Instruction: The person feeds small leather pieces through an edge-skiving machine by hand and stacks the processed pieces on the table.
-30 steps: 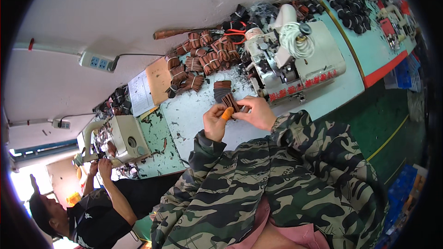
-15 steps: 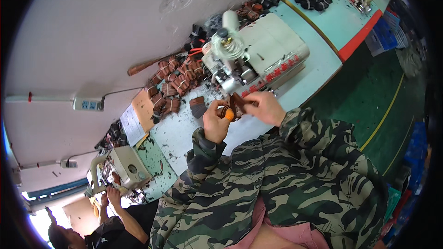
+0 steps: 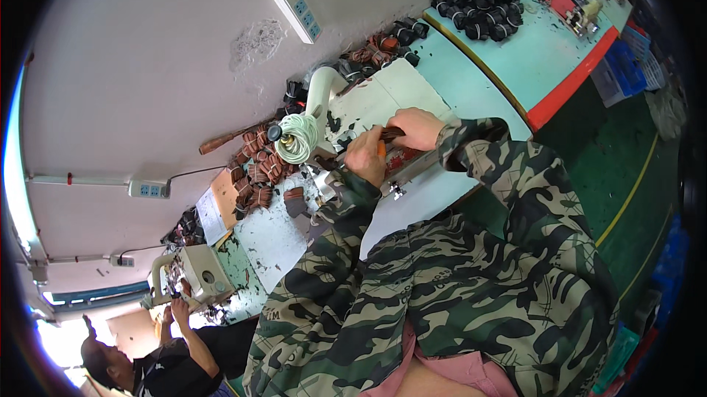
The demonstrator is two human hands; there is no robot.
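Observation:
My left hand (image 3: pixel 366 155), with an orange cover on one finger (image 3: pixel 381 149), is closed on one side of a small stack of brown strips (image 3: pixel 393 133). On the other side, my right hand (image 3: pixel 416 129) grips the same stack. Its material is too small to make out, and the fingers hide part of it. Both hands are over the front of a white sewing machine (image 3: pixel 403 86), which carries a coil of pale cord (image 3: pixel 297 138). A grey and brown piece (image 3: pixel 295 203) lies on the white tabletop (image 3: pixel 269 236), left of the machine.
Tied brown bundles (image 3: pixel 258 161) are heaped by the wall, and black bundles (image 3: pixel 482 8) sit on the farther table. Another person (image 3: pixel 173 356) works at a second machine (image 3: pixel 202 275) on the lower left. Blue crates (image 3: pixel 618 69) stand at the right.
Both hands, still holding the brown stack, have moved up in the picture from the machine's near edge to over its front. The view has shifted, bringing a wall socket strip into sight.

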